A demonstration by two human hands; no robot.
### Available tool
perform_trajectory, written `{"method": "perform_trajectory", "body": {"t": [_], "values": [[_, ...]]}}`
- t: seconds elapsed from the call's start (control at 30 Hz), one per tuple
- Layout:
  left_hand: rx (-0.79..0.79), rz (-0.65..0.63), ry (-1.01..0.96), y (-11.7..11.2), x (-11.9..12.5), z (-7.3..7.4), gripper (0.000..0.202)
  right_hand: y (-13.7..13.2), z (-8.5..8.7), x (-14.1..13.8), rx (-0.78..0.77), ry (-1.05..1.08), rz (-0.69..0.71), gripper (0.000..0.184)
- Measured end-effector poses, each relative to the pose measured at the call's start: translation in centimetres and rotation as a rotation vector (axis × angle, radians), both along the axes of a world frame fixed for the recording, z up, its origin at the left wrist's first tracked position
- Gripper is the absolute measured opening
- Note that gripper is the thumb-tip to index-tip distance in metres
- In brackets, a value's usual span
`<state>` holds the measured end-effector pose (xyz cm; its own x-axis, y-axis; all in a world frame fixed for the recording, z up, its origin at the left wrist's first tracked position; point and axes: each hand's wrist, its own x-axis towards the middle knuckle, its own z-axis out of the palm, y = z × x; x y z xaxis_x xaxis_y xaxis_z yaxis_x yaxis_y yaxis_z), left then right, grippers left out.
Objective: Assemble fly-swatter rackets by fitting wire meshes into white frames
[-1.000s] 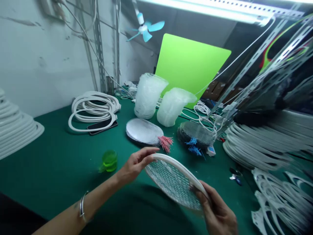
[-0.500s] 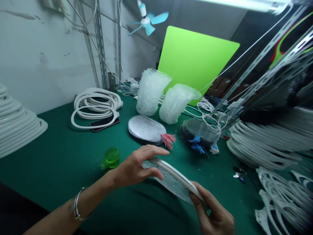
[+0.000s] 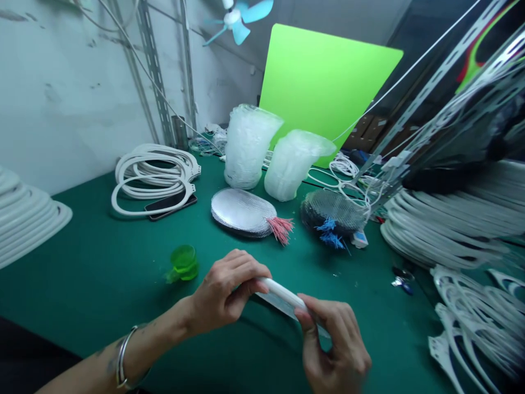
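Note:
Between my hands is a white oval swatter frame [image 3: 283, 293], tilted and seen nearly edge-on, with silvery mesh below its rim. My left hand [image 3: 232, 284] pinches the rim at its upper left end, thumb beneath and fingers on top. Further along the same rim, my right hand [image 3: 334, 342] grips it between thumb and fingers. Beyond them lies a stack of oval silver mesh sheets [image 3: 241, 210] with red wire ends [image 3: 281, 229]. Another stack of darker mesh sheets [image 3: 334, 210] with blue wire ends [image 3: 331, 235] sits to its right. A small green cup [image 3: 184, 262] stands left of my left hand.
White oval frames [image 3: 153, 172] lie partly over a phone [image 3: 170, 207] at back left. Tall piles of white rings [image 3: 30, 219] and frames [image 3: 443, 235] flank the green table [image 3: 123, 295]. Two translucent stacks [image 3: 250, 148] stand before a lime-green board [image 3: 328, 87]. Keys [image 3: 402, 282] lie at right.
My left hand, spread around the rim before, has closed on it. My right hand has shifted left along the frame, and the frame has turned more edge-on. The view has tipped slightly downward.

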<state>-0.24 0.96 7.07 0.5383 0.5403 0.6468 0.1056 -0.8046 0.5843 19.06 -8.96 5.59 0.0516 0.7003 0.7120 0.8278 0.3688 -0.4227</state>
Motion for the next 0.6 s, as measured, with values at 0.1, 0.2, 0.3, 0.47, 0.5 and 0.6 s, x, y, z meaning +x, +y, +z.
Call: {"method": "perform_trajectory", "body": {"t": [0.1,0.2,0.3,0.47,0.5,0.6], "values": [[-0.022,0.023,0.022,-0.2,-0.5,0.0,0.010,0.4,-0.1,-0.2,0.025,-0.041,0.034,0.018],[0.034,0.043,0.142,-0.5,-0.5,0.8,0.025,0.7,0.3,-0.2,-0.008,-0.042,0.033,0.018],[0.130,0.007,0.212,-0.7,0.3,1.7,0.025,0.7,1.0,0.4,-0.063,-0.039,0.069,0.018],[0.120,0.013,0.184,-0.3,1.4,1.7,0.013,-1.0,1.5,4.0,-0.388,0.031,-0.064,0.059],[0.121,0.020,0.170,-0.1,1.5,1.5,0.012,-1.6,1.2,4.7,-0.441,0.043,-0.100,0.051],[0.142,0.031,0.119,0.2,1.6,1.1,0.010,-2.9,-0.1,5.8,-0.426,0.014,-0.108,0.012]]}}
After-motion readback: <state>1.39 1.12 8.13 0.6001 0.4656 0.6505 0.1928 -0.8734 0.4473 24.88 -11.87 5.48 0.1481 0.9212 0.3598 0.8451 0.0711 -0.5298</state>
